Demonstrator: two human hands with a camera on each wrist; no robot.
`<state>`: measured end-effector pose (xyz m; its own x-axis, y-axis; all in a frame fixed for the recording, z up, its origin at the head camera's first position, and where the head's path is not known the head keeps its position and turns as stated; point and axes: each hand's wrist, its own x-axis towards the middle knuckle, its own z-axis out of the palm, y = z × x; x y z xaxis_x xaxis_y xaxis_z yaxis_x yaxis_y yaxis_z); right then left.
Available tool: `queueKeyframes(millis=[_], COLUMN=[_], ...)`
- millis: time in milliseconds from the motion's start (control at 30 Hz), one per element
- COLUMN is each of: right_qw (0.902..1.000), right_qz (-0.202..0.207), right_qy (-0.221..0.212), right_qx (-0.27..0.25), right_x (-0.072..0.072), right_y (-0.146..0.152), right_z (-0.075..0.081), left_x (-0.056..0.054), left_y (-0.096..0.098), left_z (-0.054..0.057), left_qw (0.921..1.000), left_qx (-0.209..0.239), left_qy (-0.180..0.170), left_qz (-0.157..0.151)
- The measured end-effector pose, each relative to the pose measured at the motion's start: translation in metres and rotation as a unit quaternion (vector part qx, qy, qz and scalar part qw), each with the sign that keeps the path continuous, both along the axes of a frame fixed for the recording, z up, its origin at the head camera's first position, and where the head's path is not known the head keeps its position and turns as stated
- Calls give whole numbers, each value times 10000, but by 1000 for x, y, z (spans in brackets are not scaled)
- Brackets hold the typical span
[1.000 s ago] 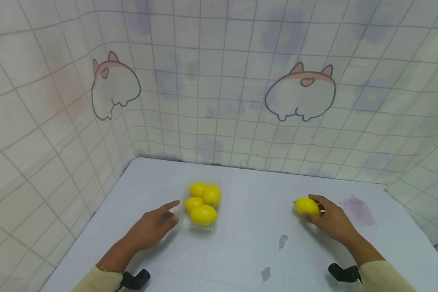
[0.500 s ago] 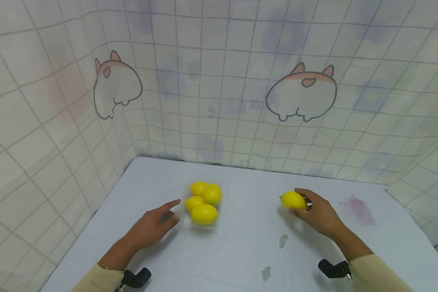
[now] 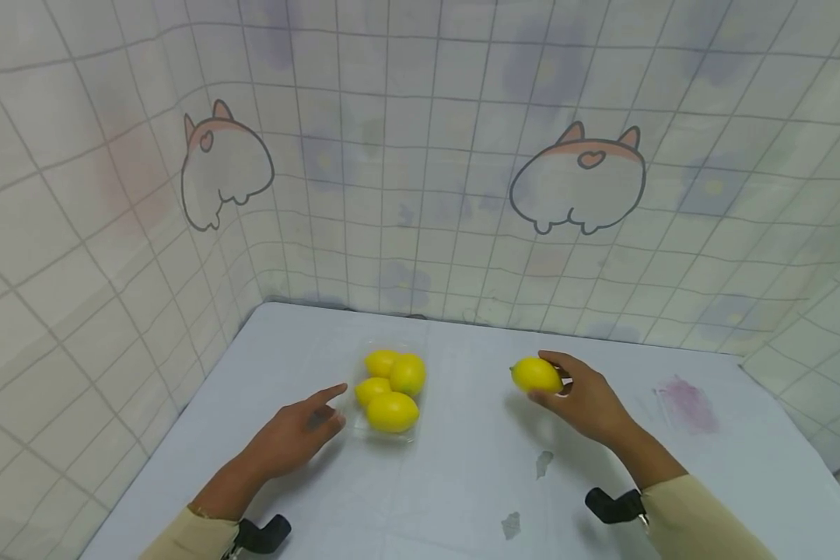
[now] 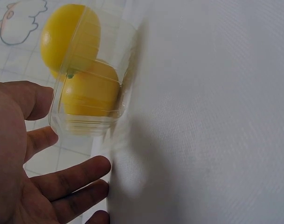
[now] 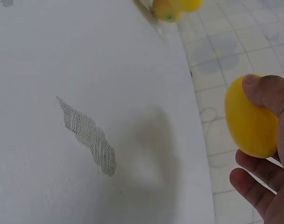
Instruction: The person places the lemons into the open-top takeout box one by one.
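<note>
My right hand (image 3: 588, 400) grips a yellow lemon (image 3: 536, 376) between thumb and fingers, raised above the white table, its shadow falling below. In the right wrist view the thumb lies across the lemon (image 5: 249, 119), with two fingers stretched out beneath it. A clear plastic box (image 3: 358, 429) stands left of centre, heaped with several lemons (image 3: 392, 411). Beside its left side, my left hand (image 3: 290, 435) has its fingers spread and holds nothing. From the left wrist, the thumb and a fingertip appear right at the rim of the box (image 4: 86, 122).
The white table (image 3: 462, 482) has two grey worn patches (image 3: 510, 525) near the middle and a pinkish stain (image 3: 687, 403) at the right. Grid-patterned curtains (image 3: 448, 155) with cartoon animals hang behind the table and along its sides. A black wrist mount (image 3: 264, 535) sits under the left sleeve.
My right hand has lifted the lemon off the table and carried it left, toward the box. The left hand and the box have stayed in place.
</note>
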<state>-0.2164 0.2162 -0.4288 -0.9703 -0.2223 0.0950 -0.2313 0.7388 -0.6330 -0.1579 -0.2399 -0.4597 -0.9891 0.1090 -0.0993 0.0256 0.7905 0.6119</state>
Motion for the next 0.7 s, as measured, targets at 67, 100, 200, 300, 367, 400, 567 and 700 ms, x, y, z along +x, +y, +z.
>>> queueKeyframes(millis=[67,100,200,300,367,400,567,700], right_qw=[10000,10000,10000,10000,9999,9999,9998,9997], right_qz=[28,35,57,76,108,117,161,214], right_qy=[6,5,8,15,27,32,32,20], right_qx=[-20,-30,-34,-30,-45,-55,-92,-145], right_x=[-1,-1,-2,-4,-5,-6,-8,-7], right_y=[-4,-7,-13,-18,-22,-24,-33,-40], right_z=[2,3,5,7,8,8,9,13], left_x=[0,0,0,0,0,0,0,0], left_y=[0,0,0,0,0,0,-1,-1], left_z=[1,1,1,0,0,0,-1,-1], left_qw=[10000,10000,10000,10000,10000,9999,9999,9999], left_qx=[30,36,39,48,74,84,117,85], left_qy=[7,13,9,-20,-41,-43,-9,26], left_qz=[-6,-13,10,40,53,53,50,48])
